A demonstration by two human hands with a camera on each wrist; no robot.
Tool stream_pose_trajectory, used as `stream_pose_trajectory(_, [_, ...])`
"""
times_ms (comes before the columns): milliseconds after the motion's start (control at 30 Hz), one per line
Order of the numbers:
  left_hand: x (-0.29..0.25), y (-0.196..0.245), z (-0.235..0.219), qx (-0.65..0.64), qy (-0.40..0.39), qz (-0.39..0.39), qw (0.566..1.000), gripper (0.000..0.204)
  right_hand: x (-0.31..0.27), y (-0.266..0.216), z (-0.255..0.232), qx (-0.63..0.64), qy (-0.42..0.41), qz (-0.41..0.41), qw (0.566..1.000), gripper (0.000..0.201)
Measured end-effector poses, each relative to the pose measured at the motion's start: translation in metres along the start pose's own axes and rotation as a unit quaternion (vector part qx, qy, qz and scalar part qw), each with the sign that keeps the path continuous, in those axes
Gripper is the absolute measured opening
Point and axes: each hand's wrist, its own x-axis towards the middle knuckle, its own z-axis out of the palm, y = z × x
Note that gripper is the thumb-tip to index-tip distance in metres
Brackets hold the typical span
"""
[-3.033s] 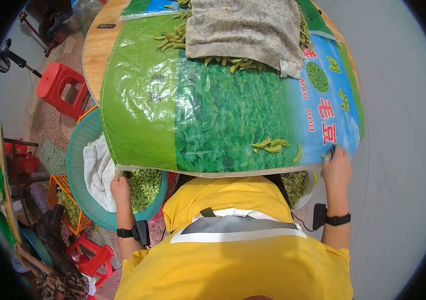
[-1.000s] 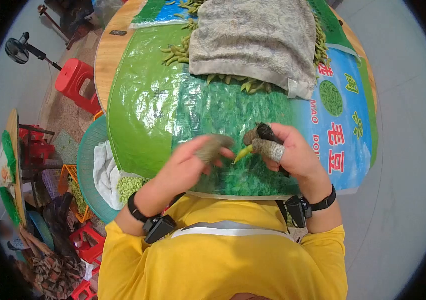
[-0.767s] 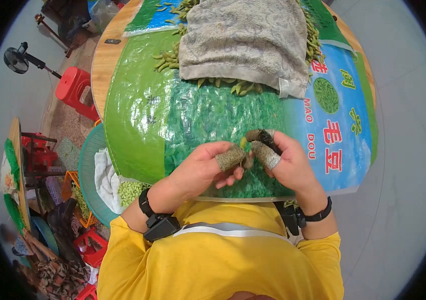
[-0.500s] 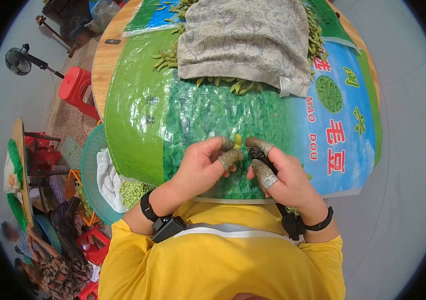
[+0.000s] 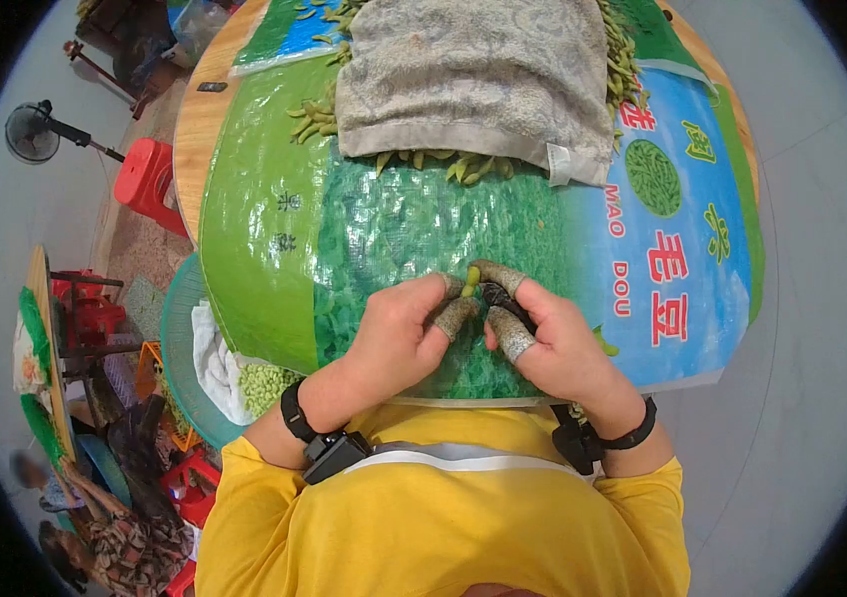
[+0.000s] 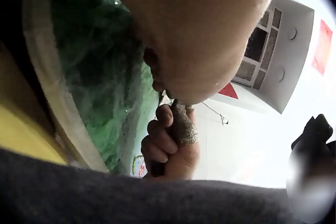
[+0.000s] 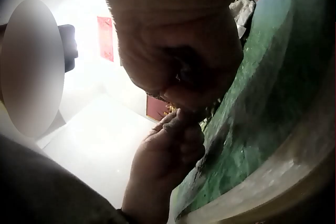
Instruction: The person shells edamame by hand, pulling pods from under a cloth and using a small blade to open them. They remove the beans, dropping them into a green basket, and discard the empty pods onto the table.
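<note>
In the head view my left hand [image 5: 394, 323] pinches a green edamame pod [image 5: 471, 278] between covered thumb and forefinger. My right hand [image 5: 565, 343] meets it from the other side, thumb and forefinger close against the pod. It grips a small black tool [image 5: 496, 296], mostly hidden by the fingers. Brownish sleeves cover the thumbs and forefingers of both hands. Beneath them lies a green and blue printed plastic sheet [image 5: 384, 224]. Another pod [image 5: 604, 341] lies beside my right hand. The wrist views show both hands fingertip to fingertip.
A grey towel [image 5: 473, 75] covers a heap of pods [image 5: 316, 119] across the round wooden table [image 5: 190, 139]. At the left, a teal basket [image 5: 182, 338] holds shelled beans [image 5: 264, 386] and a white cloth [image 5: 214, 363]. A red stool [image 5: 148, 184] stands beyond. Another person [image 5: 110, 537] is lower left.
Both hands left the sheet's near edges and came together at its middle. The left hand now pinches a pod. The small group of loose pods at the sheet's near right no longer shows.
</note>
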Motion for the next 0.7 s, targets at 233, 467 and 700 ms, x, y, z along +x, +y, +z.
stream_pose_trajectory(233, [-0.001, -0.004, -0.010, 0.093, -0.010, 0.074, 0.993, 0.009, 0.011, 0.005, 0.004, 0.027, -0.007, -0.071, 0.997, 0.041])
stream_pose_trajectory(467, [-0.009, -0.016, -0.011, -0.603, -0.188, -0.203, 0.748, 0.013, -0.004, -0.007, -0.011, 0.508, -0.170, 0.205, 0.819, 0.036])
stream_pose_trajectory(700, [-0.007, -0.008, -0.012, -0.298, -0.156, -0.103, 0.936, 0.014, -0.002, 0.006, 0.015, -0.122, 0.061, -0.180, 0.974, 0.038])
